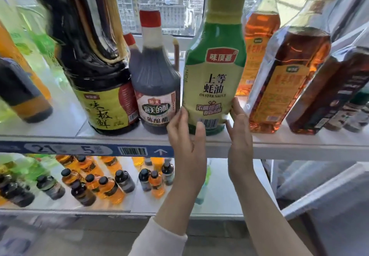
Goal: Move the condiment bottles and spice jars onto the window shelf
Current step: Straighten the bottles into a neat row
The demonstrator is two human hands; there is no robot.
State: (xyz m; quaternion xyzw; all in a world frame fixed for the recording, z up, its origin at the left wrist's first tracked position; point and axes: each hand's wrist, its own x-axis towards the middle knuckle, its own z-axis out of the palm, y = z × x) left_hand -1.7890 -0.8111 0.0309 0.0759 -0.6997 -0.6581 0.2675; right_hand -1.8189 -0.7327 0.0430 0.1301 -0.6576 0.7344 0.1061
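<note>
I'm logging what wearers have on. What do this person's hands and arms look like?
Both hands are bare: the left hand and right hand show no gloves, rings or watch. On the left there is a cream long sleeve; the right forearm shows no sleeve in frame.

A green and pale-yellow plastic oyster sauce bottle with a yellow-green cap is stood upright at the front edge of the white window shelf. It is flanked by a dark, red-capped vinegar jug and a clear amber oil bottle.
</note>
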